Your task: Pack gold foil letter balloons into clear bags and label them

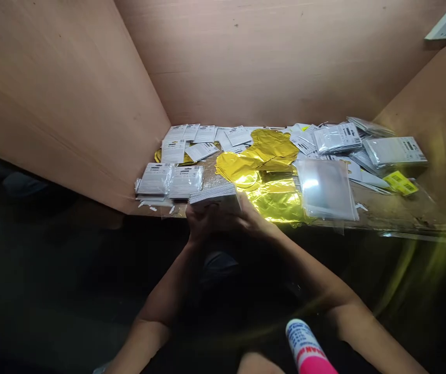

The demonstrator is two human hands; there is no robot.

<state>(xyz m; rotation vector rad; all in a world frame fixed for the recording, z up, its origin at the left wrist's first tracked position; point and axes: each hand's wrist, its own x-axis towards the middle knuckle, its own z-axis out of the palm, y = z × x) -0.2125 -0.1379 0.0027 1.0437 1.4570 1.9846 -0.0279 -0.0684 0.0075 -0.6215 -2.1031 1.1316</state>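
A thick stack of white printed cards sits at the near edge of the table, gripped from both sides. My left hand closes on its left end and my right hand wraps its right end. Just behind the stack lie folded gold foil balloons and a flat gold foil sheet. To the right of my right hand rests a pile of clear plastic sleeves. Left of my left hand lie packed bags with white cards inside.
Wooden boards wall the table on the left, back and right. More packed bags and loose white cards are heaped at the back. A yellow label lies at the right. A pink and white tube rests near my lap.
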